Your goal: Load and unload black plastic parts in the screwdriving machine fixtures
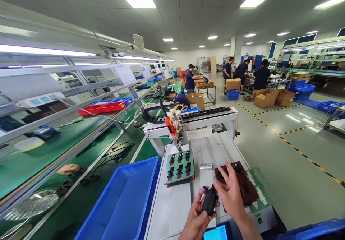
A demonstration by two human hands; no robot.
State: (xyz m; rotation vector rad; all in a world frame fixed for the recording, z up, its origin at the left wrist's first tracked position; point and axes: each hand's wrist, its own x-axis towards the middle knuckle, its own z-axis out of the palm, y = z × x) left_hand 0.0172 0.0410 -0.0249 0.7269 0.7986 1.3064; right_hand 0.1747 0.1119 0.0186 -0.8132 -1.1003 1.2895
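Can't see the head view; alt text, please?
The left hand holds a black part, the right hand at its upper end, over a white machine bed bearing a green fixture with six black pieces and a dark red fixture. At left, a blue bin.

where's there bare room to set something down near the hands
Bare room shows on the white machine bed, between the green fixture, the blue bin and the left hand; the blue bin's floor also looks bare. It's crowded around the black part, right hand and dark red fixture.
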